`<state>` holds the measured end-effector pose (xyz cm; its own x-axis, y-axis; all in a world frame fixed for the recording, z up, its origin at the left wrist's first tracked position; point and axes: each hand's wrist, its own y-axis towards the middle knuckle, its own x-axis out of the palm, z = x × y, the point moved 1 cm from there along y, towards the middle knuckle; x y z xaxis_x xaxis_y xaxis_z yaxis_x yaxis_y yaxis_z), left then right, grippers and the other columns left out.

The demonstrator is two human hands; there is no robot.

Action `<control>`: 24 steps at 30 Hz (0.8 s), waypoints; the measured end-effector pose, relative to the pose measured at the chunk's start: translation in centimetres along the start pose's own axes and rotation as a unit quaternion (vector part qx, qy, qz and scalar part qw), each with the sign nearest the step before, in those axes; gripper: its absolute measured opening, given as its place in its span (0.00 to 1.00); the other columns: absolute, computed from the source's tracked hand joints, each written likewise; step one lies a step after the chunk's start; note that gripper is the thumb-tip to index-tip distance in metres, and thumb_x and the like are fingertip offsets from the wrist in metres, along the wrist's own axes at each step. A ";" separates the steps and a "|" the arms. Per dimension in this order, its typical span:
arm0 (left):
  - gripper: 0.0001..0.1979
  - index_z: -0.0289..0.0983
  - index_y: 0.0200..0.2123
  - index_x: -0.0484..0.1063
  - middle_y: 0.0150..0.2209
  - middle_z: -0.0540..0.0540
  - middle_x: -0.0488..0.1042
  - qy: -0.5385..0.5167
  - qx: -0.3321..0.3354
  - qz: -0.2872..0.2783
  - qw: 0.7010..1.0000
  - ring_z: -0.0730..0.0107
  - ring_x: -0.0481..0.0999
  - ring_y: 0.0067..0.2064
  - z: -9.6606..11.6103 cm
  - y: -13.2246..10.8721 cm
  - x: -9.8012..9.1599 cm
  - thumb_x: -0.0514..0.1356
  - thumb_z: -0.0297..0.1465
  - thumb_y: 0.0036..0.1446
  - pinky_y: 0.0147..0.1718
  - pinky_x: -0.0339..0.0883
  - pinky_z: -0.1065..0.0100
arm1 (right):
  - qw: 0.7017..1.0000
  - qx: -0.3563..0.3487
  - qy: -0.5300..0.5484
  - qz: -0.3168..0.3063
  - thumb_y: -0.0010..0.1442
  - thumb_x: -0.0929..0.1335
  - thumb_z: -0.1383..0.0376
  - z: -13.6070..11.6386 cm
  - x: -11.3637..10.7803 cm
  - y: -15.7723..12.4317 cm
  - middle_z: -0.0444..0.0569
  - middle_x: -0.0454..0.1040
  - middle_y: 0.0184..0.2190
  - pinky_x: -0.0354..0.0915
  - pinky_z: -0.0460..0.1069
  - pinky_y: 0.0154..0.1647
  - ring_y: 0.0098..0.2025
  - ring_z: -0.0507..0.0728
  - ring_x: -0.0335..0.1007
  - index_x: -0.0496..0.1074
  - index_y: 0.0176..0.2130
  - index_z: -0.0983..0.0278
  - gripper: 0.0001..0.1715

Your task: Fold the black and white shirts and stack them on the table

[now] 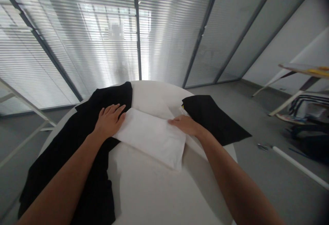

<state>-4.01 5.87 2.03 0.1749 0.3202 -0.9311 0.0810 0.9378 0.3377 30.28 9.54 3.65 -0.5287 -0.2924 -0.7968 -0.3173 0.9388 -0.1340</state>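
A folded white cloth (151, 137) lies at a slant across the middle of the round white table. My left hand (109, 117) rests flat with fingers spread, partly on a black garment (100, 98) and with its thumb at the white cloth's left end. At the opposite end, my right hand (183, 123) has its thumb on top of the cloth near the upper right corner. Its other fingers are mostly hidden, bent round the cloth's edge. Just beyond that hand lies a flat black piece (213, 118), with a small yellow spot by its left corner.
The round white table (154, 190) carries all the fabric, and the black garment spreads down its left side. Glass panels with blinds (110, 39) stand behind. To the right are another table (303, 70) and a white pole (298, 165); a white frame (25, 101) stands left.
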 end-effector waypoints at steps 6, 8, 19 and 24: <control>0.26 0.43 0.60 0.66 0.63 0.41 0.64 0.041 -0.161 -0.063 0.984 0.46 0.60 0.63 -2.4 0.4 1.8 0.47 0.41 0.62 0.59 0.51 0.41 | 0.980 -0.040 -0.175 0.085 0.66 0.60 0.55 -1.5 0.9 -0.3 0.52 0.78 0.36 0.61 0.49 0.38 0.38 0.58 0.73 0.76 0.34 0.62 0.20; 0.25 0.43 0.58 0.69 0.61 0.42 0.66 0.044 -0.178 -0.058 0.981 0.46 0.63 0.61 -2.7 0.5 2.1 0.48 0.39 0.60 0.57 0.54 0.41 | 0.973 -0.053 -0.187 0.126 0.67 0.59 0.58 -2.2 1.6 -0.4 0.51 0.78 0.42 0.62 0.48 0.41 0.42 0.57 0.73 0.74 0.43 0.61 0.18; 0.24 0.42 0.57 0.69 0.58 0.40 0.68 0.052 -0.175 -0.039 0.982 0.46 0.64 0.58 -3.0 0.4 2.2 0.48 0.39 0.60 0.54 0.57 0.42 | 0.974 -0.045 -0.214 0.055 0.68 0.49 0.45 -3.3 3.3 -0.9 0.56 0.77 0.43 0.64 0.53 0.44 0.46 0.61 0.74 0.72 0.47 0.61 0.35; 0.24 0.41 0.57 0.68 0.58 0.39 0.68 0.052 -0.173 -0.037 0.983 0.46 0.63 0.58 -2.9 0.4 2.2 0.48 0.38 0.60 0.54 0.57 0.42 | 0.993 -0.010 -0.107 -0.039 0.60 0.56 0.35 -2.9 2.6 -0.7 0.58 0.77 0.45 0.64 0.55 0.47 0.47 0.66 0.73 0.74 0.47 0.62 0.40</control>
<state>-6.47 7.32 -0.30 0.0784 0.2449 -0.9664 -0.2516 0.9429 0.2185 26.88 7.57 3.41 -0.3237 -0.3176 -0.8913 -0.3686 0.9099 -0.1904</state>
